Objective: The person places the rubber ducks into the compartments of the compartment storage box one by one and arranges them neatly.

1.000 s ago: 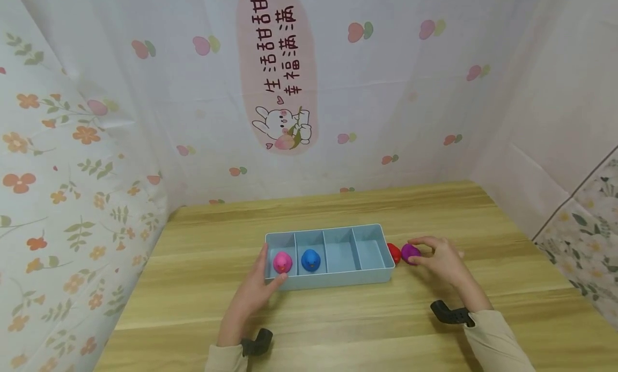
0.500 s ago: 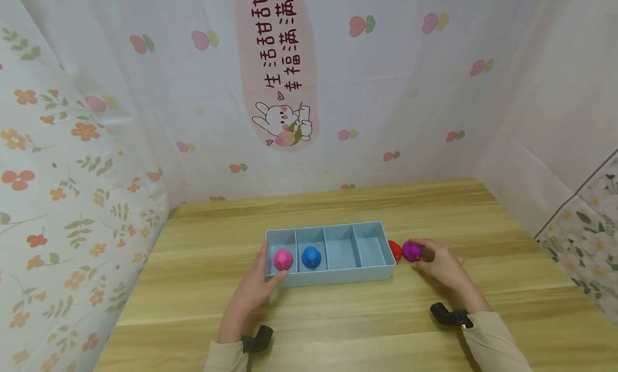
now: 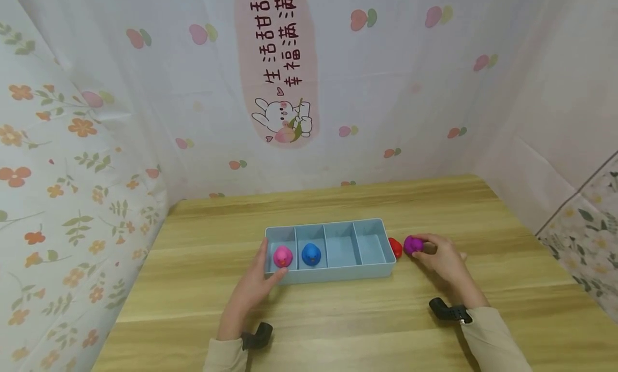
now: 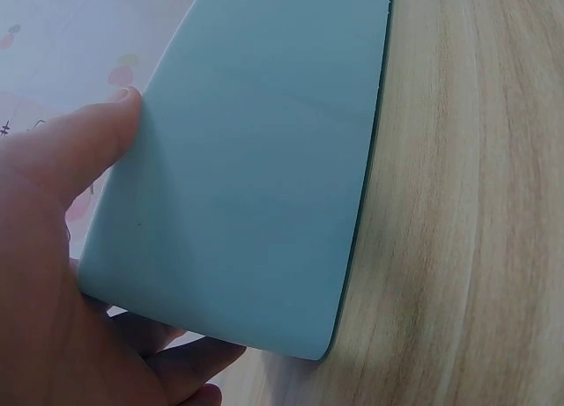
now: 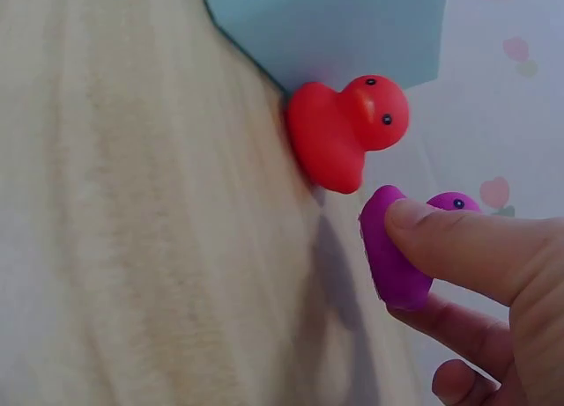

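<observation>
My left hand (image 3: 252, 289) grips the left end of a light blue divided tray (image 3: 333, 276), thumb along the front side and fingers round the end. In the left wrist view, the thumb (image 4: 92, 142) presses near the tray's rim. A pink rubber duck (image 3: 282, 256) sits in the leftmost compartment, and a blue rubber duck (image 3: 311, 254) is in the one beside it. To the right of the tray, my right hand (image 3: 444, 259) pinches a purple rubber duck (image 5: 394, 252) between thumb and fingers. A red rubber duck (image 5: 330, 137) stands between it and the tray's right end.
The wood-grain table (image 3: 338, 323) stretches around the tray. Printed cloth (image 3: 203, 119) hangs behind it, with more cloth at the left and right sides. A black wrist mount (image 3: 449, 311) is strapped to each forearm.
The purple duck has turned in my right hand's fingers and shifted slightly away from the red duck. My left hand keeps its hold on the tray. The head view has tilted slightly down.
</observation>
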Demonstrator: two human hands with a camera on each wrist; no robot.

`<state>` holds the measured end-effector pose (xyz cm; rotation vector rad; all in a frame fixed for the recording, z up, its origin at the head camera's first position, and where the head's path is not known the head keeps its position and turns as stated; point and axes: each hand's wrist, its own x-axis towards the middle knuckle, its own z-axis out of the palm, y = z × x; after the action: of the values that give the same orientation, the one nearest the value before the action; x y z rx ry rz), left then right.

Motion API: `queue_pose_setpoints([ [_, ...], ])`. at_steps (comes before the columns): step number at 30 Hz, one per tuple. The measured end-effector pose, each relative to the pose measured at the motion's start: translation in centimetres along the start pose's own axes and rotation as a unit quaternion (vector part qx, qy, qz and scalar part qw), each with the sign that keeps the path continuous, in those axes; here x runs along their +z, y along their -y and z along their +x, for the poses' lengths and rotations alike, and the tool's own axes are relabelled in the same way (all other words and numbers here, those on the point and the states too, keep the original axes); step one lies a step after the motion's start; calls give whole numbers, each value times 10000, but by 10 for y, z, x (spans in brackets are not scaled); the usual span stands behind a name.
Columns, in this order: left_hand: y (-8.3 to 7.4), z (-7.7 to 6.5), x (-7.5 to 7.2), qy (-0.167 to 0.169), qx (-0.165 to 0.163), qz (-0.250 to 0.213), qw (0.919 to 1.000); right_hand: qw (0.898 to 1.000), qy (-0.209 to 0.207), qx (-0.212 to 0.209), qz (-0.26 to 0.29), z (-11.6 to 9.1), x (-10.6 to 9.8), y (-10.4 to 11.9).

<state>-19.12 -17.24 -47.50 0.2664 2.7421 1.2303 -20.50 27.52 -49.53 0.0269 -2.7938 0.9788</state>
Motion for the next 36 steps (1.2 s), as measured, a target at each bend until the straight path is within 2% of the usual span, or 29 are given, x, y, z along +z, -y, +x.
queue_pose_setpoints([
  [7, -1, 0, -1, -36, 19, 12, 10000, 10000, -18, -46, 55, 5, -7, 10],
  [14, 2, 1, 0, -65, 219, 64, 9997, 9993, -128, -304, 180, 12, -13, 20],
  [25, 2, 3, -1, -95, 204, 63, 9997, 9975, -224, -605, 301, 23, -15, 44],
  [32, 3, 1, 1, -133, 264, 49, 9996, 9985, -1, -456, 304, 26, -13, 64],
  [36, 3, 1, 1, -108, 238, 46, 9996, 9978, 88, -513, 409, 28, -8, 75],
])
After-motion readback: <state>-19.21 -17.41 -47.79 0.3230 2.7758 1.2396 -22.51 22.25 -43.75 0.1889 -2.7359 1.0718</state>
